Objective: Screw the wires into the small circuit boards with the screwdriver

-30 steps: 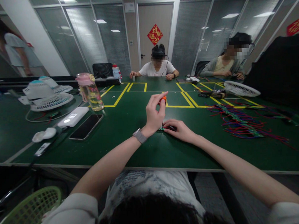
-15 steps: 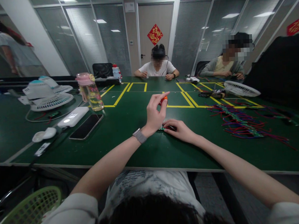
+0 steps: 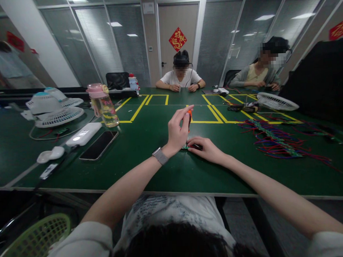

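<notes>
My left hand (image 3: 177, 130), with a watch at its wrist, is closed round a screwdriver (image 3: 190, 117) with an orange and black handle. The tool stands roughly upright, its lower end over a small green circuit board (image 3: 185, 147) on the table. Beside it, my right hand (image 3: 208, 150) rests low with its fingertips pinched on the board's right side. Dark and red wires show under those fingers. Part of the board and the screwdriver's tip are hidden by my left hand.
A bundle of wired circuit boards (image 3: 274, 137) lies to the right. On the left are a phone (image 3: 100, 145), a white power bank (image 3: 84, 134), a pink-lidded bottle (image 3: 104, 108) and fans (image 3: 55, 111). Two people sit across the green table (image 3: 150, 175); another stands far left.
More of the screwdriver's orange handle shows as my left fingers shift and turn on it. My right hand stays in place. The person at far left has moved further left.
</notes>
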`<state>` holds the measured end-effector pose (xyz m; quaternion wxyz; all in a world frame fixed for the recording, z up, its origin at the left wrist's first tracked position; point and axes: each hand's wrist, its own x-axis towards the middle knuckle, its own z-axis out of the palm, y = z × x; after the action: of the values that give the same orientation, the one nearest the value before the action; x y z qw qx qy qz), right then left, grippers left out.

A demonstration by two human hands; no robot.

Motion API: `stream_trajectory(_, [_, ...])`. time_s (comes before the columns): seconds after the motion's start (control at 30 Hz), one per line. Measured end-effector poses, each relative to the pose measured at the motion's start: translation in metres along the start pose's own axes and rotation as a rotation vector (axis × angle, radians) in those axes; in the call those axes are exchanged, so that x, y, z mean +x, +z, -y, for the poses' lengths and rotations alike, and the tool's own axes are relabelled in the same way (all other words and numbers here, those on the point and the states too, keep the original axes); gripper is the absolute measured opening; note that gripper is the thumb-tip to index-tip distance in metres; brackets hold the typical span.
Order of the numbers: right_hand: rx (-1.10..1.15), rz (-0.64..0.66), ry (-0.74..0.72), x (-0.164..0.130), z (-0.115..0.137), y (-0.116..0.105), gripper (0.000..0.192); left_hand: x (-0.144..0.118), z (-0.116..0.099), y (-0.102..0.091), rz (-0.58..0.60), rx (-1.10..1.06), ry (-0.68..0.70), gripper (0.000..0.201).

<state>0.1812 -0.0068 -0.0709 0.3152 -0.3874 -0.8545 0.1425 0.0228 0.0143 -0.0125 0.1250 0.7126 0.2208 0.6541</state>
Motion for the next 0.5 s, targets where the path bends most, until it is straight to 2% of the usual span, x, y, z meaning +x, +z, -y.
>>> stream_trajectory(0.17, [-0.002,-0.001,-0.002,-0.0001,-0.0001,-0.0003,0.011,0.0003,0.0003,0.0009,-0.027,-0.002,-0.021,0.022])
stream_trajectory(0.37, [0.003,0.003,-0.002,0.0002,0.0011,-0.0010,0.011,0.0008,-0.0007,0.0008,-0.056,0.108,0.001,0.016])
stream_trajectory(0.5, [0.004,0.004,-0.004,0.0003,0.0015,-0.0013,0.012,0.0005,0.0000,0.0005,-0.023,0.080,-0.008,0.022])
